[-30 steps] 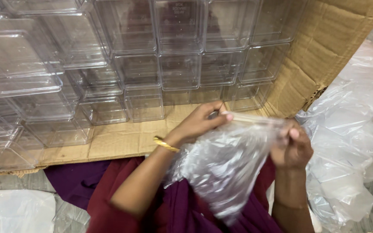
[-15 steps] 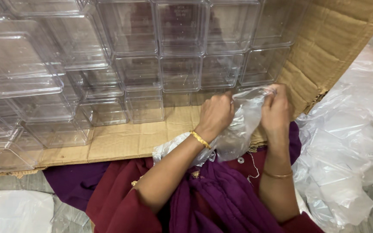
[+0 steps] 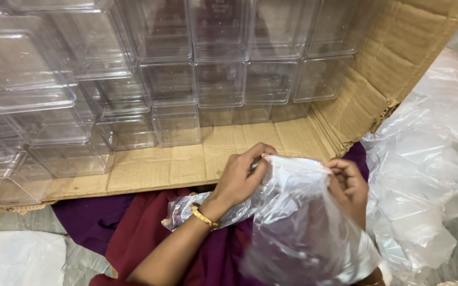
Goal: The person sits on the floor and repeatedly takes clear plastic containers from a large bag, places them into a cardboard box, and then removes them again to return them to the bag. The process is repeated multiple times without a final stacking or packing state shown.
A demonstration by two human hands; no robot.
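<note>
In the lower middle of the frame, the left hand (image 3: 241,177) is pinching the top edge of a clear plastic bag (image 3: 303,233) between thumb and fingers, closed on the film. To its right, the right hand (image 3: 350,185) is gripping the same bag's opening at the other corner, fingers curled around the plastic, so the mouth is stretching taut between the two hands. The bag is hanging down toward the lower right over maroon and purple cloth (image 3: 149,238). A gold bangle (image 3: 203,216) is sitting on the left wrist. Across the upper half, stacked clear plastic containers (image 3: 176,95) are filling an open cardboard box (image 3: 186,164) lying on its side. A heap of loose clear plastic bags (image 3: 430,164) is lying along the right edge.
</note>
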